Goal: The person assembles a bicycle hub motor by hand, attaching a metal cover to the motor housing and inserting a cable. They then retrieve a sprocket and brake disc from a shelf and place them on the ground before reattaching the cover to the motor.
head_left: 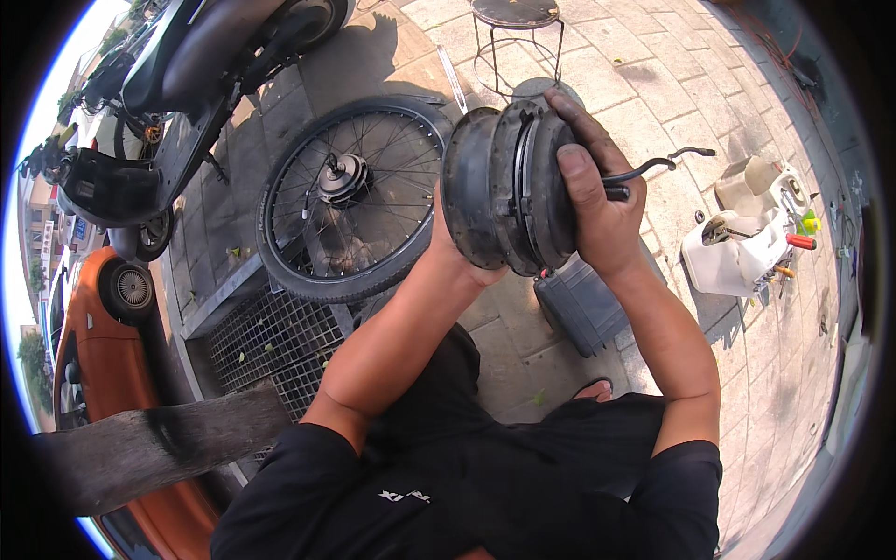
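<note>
I see both hands up in front of the chest, holding a round, dirty hub motor (504,187) off the ground. The right hand (593,196) is wrapped tight over its right side, thumb on the rim, with a black cable (653,168) sticking out past the fingers. The left hand (448,247) is mostly hidden behind the motor, so I cannot tell how its fingers sit, but it seems to press on the left side. I think the step is looking over or pulling apart the two halves of the motor. The next move needs a firm hold, because the thing looks heavy and could slip. Below the hands sits a dark grey box (579,303) on the paving stones. Just left is a spoked wheel (350,201) leaning near a metal grate (271,341). To the right is a white scooter panel (742,247). Farther off stand a wire stool (518,37) and a black scooter (177,84). There is open room straight ahead.
</note>
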{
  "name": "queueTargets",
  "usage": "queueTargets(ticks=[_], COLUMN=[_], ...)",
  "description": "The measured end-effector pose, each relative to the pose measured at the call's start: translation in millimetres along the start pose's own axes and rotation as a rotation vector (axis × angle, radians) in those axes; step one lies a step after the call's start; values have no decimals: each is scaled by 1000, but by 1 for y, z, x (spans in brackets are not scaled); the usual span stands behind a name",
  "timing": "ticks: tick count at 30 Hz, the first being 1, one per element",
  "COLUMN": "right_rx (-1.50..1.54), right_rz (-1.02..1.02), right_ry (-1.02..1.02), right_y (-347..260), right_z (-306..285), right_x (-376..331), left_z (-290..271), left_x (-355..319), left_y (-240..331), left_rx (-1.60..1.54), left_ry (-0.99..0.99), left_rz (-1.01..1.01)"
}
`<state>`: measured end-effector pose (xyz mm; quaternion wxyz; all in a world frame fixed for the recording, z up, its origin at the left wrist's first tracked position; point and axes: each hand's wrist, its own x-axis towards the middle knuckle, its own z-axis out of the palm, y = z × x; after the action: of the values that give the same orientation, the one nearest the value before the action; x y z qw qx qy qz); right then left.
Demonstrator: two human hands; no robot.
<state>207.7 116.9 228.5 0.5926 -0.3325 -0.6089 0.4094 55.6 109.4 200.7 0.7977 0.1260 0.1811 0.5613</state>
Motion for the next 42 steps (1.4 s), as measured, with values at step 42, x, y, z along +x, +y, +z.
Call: queueTargets(ticks=[42], right_rx=[-346], right_rz=[227], right_ry=[-319], right_y=[-21], right_z=[-52], right_x=[32], left_z=[12], left_x=[0], left_y=[1], left_rx=[-345], left_ry=[-102], left_rz=[-136])
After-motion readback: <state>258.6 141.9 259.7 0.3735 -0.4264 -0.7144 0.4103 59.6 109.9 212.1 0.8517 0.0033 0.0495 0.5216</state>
